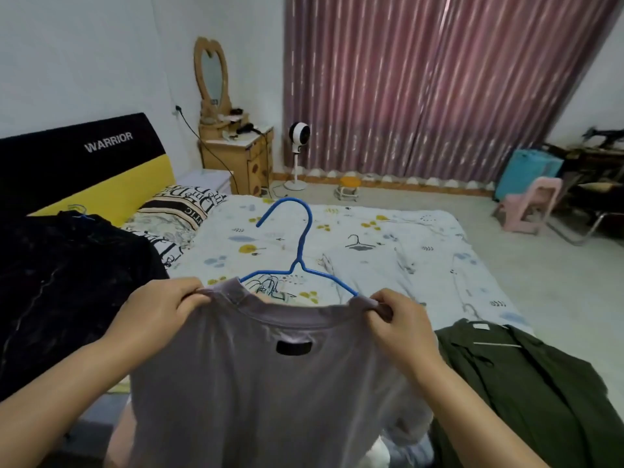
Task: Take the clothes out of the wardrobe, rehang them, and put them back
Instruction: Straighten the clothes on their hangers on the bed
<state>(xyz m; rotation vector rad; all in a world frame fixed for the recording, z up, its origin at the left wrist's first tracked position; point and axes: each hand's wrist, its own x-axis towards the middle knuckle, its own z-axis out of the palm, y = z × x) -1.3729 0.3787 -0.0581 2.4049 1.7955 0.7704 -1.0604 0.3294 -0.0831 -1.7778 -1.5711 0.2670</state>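
Observation:
A grey T-shirt (263,383) hangs in front of me over the bed, with a black label below its neckline. A blue wire hanger (300,238) sits inside its neck, hook pointing up and away. My left hand (162,312) pinches the shirt's left shoulder. My right hand (401,325) pinches the right shoulder at the hanger's arm. A black garment (67,292) on a blue hanger lies on the bed at the left. A dark green shirt (526,390) on a hanger lies at the right.
The bed (388,241) has a pale patterned sheet and a patterned pillow (182,204). Beyond it stand a wooden dresser with a mirror (236,153), a white fan (299,157), a small yellow stool (349,187), a pink chair (530,204) and purple curtains.

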